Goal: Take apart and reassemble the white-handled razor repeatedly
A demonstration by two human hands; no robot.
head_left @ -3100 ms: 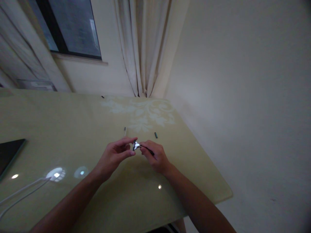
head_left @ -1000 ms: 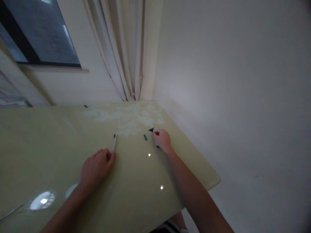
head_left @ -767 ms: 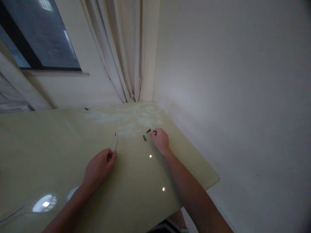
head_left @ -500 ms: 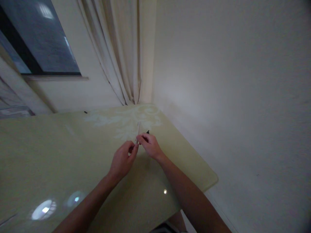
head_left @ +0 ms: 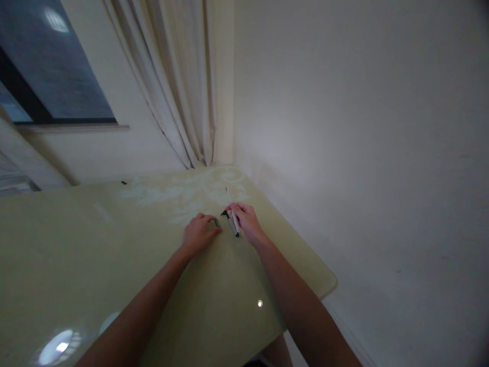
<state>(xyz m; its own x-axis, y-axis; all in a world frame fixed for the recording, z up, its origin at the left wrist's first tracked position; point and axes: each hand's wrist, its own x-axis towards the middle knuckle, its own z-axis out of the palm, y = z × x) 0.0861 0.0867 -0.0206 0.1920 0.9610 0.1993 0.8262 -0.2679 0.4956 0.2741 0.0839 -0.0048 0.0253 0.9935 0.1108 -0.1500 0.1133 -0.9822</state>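
Observation:
My left hand [head_left: 198, 233] is over the table, its thumb and fingers curled about a small, dark, short cylinder [head_left: 217, 223]. What that piece is, I cannot make out. A slim white pen-like stick [head_left: 235, 220] is pinched in my right hand [head_left: 244, 219], its thin dark-tipped end pointing away from me. Between the hands lies a grey, pen-sized tool [head_left: 232, 224] with black ends, the far one bent sideways. It rests on the table close beside the white stick, and my right fingers are just over it.
The pale green glossy table [head_left: 114, 255] has a rounded corner at the right. Near its far edge lies a small black piece [head_left: 124, 182]. A plain wall [head_left: 344, 127] borders the right side, and a beige curtain [head_left: 183, 92] hangs behind the table beside a window [head_left: 72, 76].
My hands were together on the white stick. Now they are apart: the right has moved right with the stick, and the grey tool and short cylinder have come into sight. The view has shifted slightly.

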